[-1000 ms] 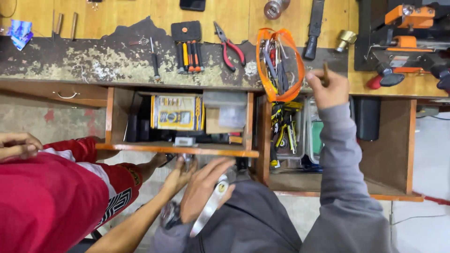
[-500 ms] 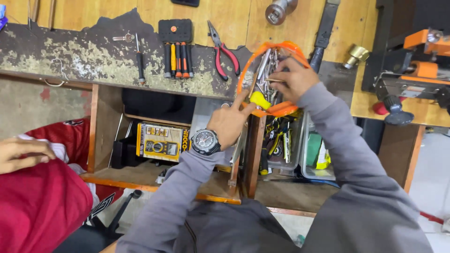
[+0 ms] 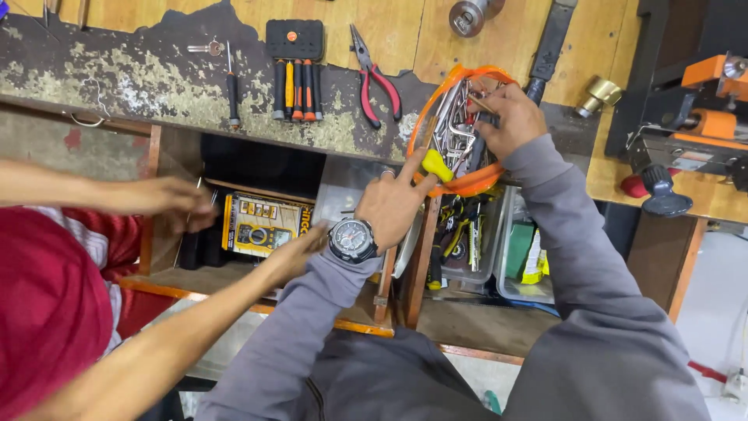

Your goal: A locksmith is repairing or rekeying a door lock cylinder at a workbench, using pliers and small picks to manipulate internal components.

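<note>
Right hand (image 3: 510, 117) clamped on tools inside the orange basket (image 3: 460, 185); left hand (image 3: 393, 204) grips its near rim.

On the worn wooden workbench (image 3: 140, 86) lie one pair of red-handled pliers (image 3: 376, 78), one black case holding four orange-and-black screwdrivers (image 3: 296, 74), one loose slim black screwdriver (image 3: 231, 90), one small silver key (image 3: 204, 48), one round metal lock cylinder (image 3: 466, 15) and one brass fitting (image 3: 598, 95). One orange tool bag (image 3: 460, 129) holds many steel tools, too crowded to count. Four hands show: the wearer's left hand (image 3: 393, 204) and right hand (image 3: 508, 117), and another person's two.
</note>
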